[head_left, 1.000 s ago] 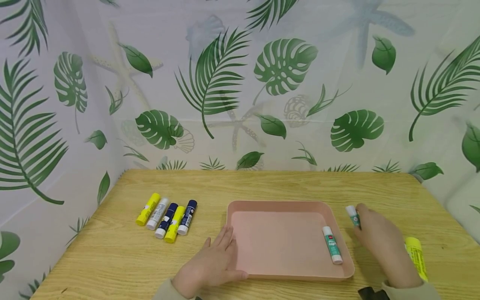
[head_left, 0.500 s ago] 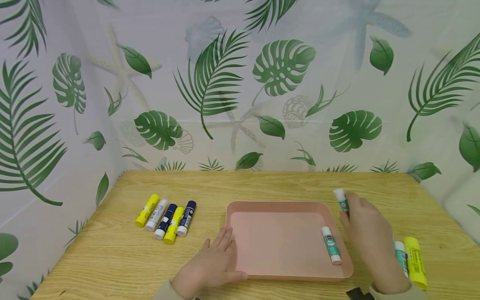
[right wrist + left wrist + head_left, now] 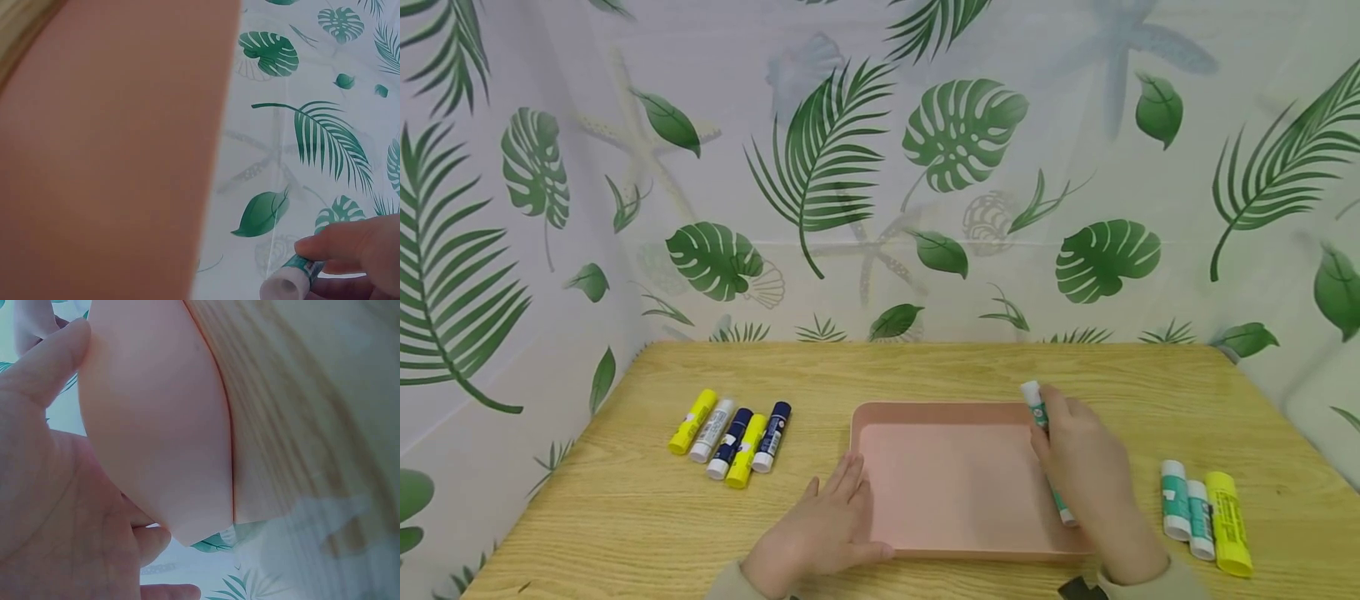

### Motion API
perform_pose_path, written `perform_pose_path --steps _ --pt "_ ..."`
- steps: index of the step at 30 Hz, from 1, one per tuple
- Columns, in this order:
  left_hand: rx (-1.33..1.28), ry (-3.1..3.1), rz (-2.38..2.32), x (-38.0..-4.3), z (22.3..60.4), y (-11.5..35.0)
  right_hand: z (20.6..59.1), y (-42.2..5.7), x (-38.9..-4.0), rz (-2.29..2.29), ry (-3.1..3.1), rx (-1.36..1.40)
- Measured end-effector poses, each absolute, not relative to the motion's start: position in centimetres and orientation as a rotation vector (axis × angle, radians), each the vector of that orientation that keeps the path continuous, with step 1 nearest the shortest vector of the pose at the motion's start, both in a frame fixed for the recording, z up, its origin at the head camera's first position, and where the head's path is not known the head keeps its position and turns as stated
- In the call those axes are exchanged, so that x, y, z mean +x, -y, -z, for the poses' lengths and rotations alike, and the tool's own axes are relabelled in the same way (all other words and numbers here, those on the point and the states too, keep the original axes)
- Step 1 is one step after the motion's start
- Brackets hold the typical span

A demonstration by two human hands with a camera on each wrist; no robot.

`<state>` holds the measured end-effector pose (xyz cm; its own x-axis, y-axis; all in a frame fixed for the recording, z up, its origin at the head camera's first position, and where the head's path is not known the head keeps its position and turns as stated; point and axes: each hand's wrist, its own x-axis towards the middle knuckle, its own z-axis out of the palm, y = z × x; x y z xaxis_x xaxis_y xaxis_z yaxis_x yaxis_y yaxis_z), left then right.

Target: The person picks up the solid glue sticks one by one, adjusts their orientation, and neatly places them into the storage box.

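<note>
In the head view my right hand [image 3: 1086,454] pinches a green-and-white glue stick [image 3: 1035,404] over the right rim of a pink tray [image 3: 955,546]. The right wrist view shows that glue stick [image 3: 295,278] between thumb and fingers, one white end toward the camera. Another green-and-white glue stick [image 3: 1065,508] lies inside the tray's right side, mostly hidden behind the right hand. My left hand [image 3: 820,525] rests against the tray's left edge with fingers straight. In the left wrist view its thumb and fingers touch the tray's outer wall [image 3: 156,425].
Several yellow, white and navy glue sticks [image 3: 730,437] lie in a row on the wooden table [image 3: 587,517] to the left. Right of the tray lie two green-and-white glue sticks [image 3: 1176,500] and a larger yellow one [image 3: 1228,525]. A leaf-patterned cloth [image 3: 865,167] hangs behind.
My right hand has carried the glue stick leftward from beside the tray to over its right rim. The green-and-white sticks at right have come into view. My left hand stays put.
</note>
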<state>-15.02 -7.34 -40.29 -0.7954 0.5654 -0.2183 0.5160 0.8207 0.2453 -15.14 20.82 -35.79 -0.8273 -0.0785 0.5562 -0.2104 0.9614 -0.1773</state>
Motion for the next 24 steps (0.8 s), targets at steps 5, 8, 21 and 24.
perform_pose_path --steps 5,8,21,24 --pt "0.826 -2.721 -0.252 -15.1 40.3 7.4 36.1 -20.4 -15.3 -0.352 2.658 0.179" --pt "0.825 -2.719 -0.248 -15.1 40.3 7.4 36.3 -20.3 -15.5 -0.377 2.729 0.183" --pt "0.838 -2.727 -0.234 -15.2 40.5 7.4 38.5 -20.2 -15.9 -0.392 2.893 0.207" --pt "0.835 -2.724 -0.236 -15.2 40.4 7.4 38.8 -20.2 -16.0 -0.4 2.97 0.191"
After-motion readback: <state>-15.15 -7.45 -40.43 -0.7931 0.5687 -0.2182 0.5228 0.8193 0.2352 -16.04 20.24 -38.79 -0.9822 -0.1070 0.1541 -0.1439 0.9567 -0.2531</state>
